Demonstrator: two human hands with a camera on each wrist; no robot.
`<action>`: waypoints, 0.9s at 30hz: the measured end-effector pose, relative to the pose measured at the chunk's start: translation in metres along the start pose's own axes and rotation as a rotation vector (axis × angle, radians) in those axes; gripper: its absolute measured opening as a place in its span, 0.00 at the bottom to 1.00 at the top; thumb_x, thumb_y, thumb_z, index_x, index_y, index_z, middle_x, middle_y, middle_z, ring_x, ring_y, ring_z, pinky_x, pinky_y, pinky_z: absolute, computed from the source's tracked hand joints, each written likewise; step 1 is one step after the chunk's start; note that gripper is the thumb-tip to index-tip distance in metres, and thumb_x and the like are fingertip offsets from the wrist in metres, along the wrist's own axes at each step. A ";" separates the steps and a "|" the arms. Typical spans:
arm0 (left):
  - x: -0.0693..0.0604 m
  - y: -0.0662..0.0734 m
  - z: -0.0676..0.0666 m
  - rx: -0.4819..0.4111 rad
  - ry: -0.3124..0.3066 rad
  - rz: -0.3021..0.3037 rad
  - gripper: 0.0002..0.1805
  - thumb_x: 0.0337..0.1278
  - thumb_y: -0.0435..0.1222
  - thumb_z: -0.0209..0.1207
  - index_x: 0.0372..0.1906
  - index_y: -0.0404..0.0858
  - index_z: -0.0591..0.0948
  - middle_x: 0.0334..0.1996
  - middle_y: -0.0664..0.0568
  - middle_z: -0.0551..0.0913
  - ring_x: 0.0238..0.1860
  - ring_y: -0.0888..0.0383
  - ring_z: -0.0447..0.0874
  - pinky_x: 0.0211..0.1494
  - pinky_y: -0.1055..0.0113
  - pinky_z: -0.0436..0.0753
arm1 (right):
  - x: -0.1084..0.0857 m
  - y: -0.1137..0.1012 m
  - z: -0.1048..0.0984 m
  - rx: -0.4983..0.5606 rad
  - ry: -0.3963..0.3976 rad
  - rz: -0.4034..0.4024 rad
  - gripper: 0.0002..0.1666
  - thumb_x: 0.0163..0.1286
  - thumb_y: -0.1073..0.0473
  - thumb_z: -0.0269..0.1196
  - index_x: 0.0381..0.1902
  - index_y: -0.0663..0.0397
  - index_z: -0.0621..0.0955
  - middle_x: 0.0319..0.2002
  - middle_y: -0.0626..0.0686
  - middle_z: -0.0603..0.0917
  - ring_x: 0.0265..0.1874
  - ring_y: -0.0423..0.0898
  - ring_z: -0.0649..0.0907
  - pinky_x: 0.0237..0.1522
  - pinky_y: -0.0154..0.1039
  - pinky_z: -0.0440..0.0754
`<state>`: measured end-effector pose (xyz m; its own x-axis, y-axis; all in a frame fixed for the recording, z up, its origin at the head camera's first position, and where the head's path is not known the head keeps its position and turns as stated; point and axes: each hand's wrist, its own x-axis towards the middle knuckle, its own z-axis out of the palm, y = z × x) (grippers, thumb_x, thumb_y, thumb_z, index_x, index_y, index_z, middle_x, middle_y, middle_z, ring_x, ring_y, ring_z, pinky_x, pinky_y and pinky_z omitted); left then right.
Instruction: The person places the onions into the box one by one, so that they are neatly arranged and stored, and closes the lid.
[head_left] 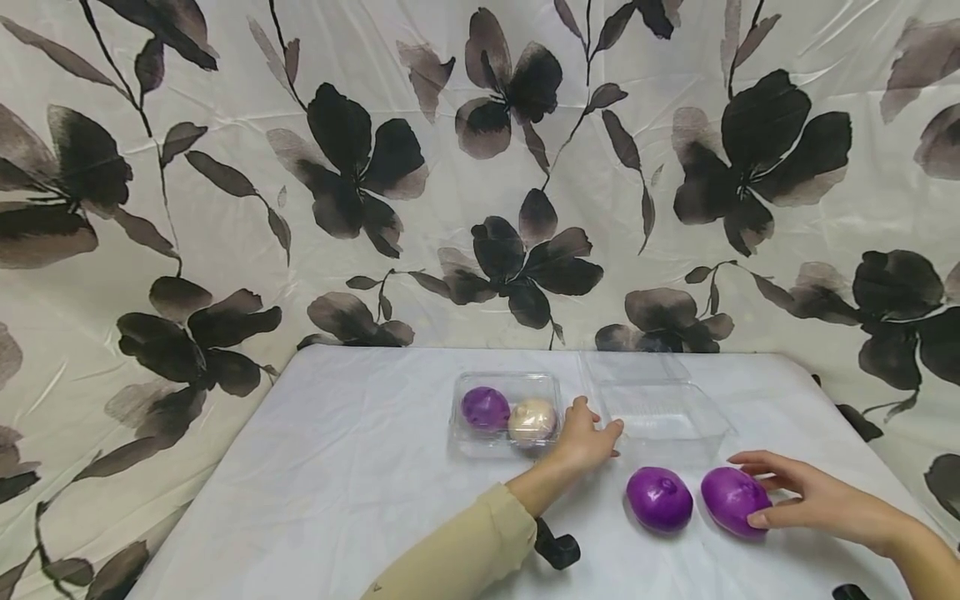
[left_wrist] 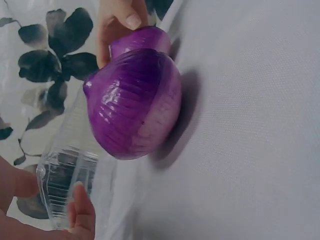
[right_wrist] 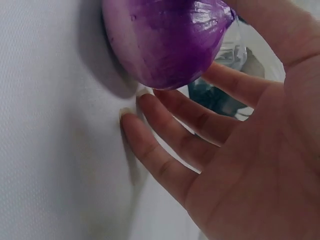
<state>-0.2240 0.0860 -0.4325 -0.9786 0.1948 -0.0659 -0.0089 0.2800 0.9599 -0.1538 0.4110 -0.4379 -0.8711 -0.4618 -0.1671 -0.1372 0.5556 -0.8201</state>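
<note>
My right hand [head_left: 817, 500] holds a shiny purple onion [head_left: 735, 502], thumb on its near side and fingers on the far side. In the right wrist view the fingers [right_wrist: 165, 165] reach behind and under that onion, and the palm stands away from it. Just left of it lies a second purple onion [head_left: 659, 500], untouched. My left hand [head_left: 585, 437], fingers loosely spread, is at the left edge of an open clear plastic container [head_left: 660, 417] with its lid raised. Whether the left fingertips touch the container, I cannot tell.
Left of my left hand stands another clear container [head_left: 506, 450], holding a purple onion [head_left: 485, 408] and a pale onion [head_left: 532, 421]. A white cloth [head_left: 322, 500] covers the table, and a floral curtain [head_left: 450, 183] hangs behind. A black object [head_left: 557, 546] shows beside the left sleeve.
</note>
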 end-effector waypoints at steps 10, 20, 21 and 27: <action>0.006 -0.009 0.010 -0.131 0.037 0.022 0.28 0.64 0.25 0.57 0.67 0.22 0.66 0.39 0.49 0.73 0.29 0.48 0.90 0.32 0.76 0.78 | 0.004 -0.003 0.003 -0.068 0.018 -0.018 0.33 0.71 0.59 0.67 0.71 0.55 0.71 0.66 0.64 0.74 0.55 0.30 0.78 0.49 0.31 0.79; 0.006 -0.009 0.014 -0.256 0.019 -0.031 0.27 0.69 0.24 0.53 0.70 0.24 0.65 0.38 0.49 0.70 0.33 0.43 0.91 0.30 0.76 0.77 | 0.003 -0.003 0.005 -0.097 0.048 -0.033 0.31 0.70 0.58 0.68 0.69 0.51 0.74 0.65 0.55 0.77 0.58 0.22 0.72 0.50 0.30 0.77; 0.006 -0.009 0.014 -0.260 0.020 -0.032 0.27 0.69 0.24 0.53 0.70 0.24 0.65 0.38 0.49 0.70 0.33 0.43 0.91 0.30 0.76 0.78 | 0.003 -0.003 0.005 -0.089 0.049 -0.033 0.31 0.70 0.59 0.67 0.70 0.51 0.74 0.65 0.55 0.77 0.58 0.22 0.71 0.51 0.29 0.77; 0.009 -0.010 0.017 -0.289 0.018 -0.029 0.27 0.69 0.24 0.52 0.70 0.23 0.64 0.39 0.48 0.70 0.34 0.41 0.91 0.31 0.70 0.86 | 0.001 0.002 0.004 -0.016 0.026 -0.027 0.33 0.71 0.61 0.66 0.71 0.59 0.70 0.66 0.61 0.75 0.58 0.23 0.73 0.52 0.27 0.77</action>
<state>-0.2292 0.1009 -0.4468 -0.9806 0.1729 -0.0925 -0.0930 0.0054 0.9957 -0.1533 0.4084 -0.4422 -0.8790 -0.4588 -0.1302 -0.1683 0.5540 -0.8153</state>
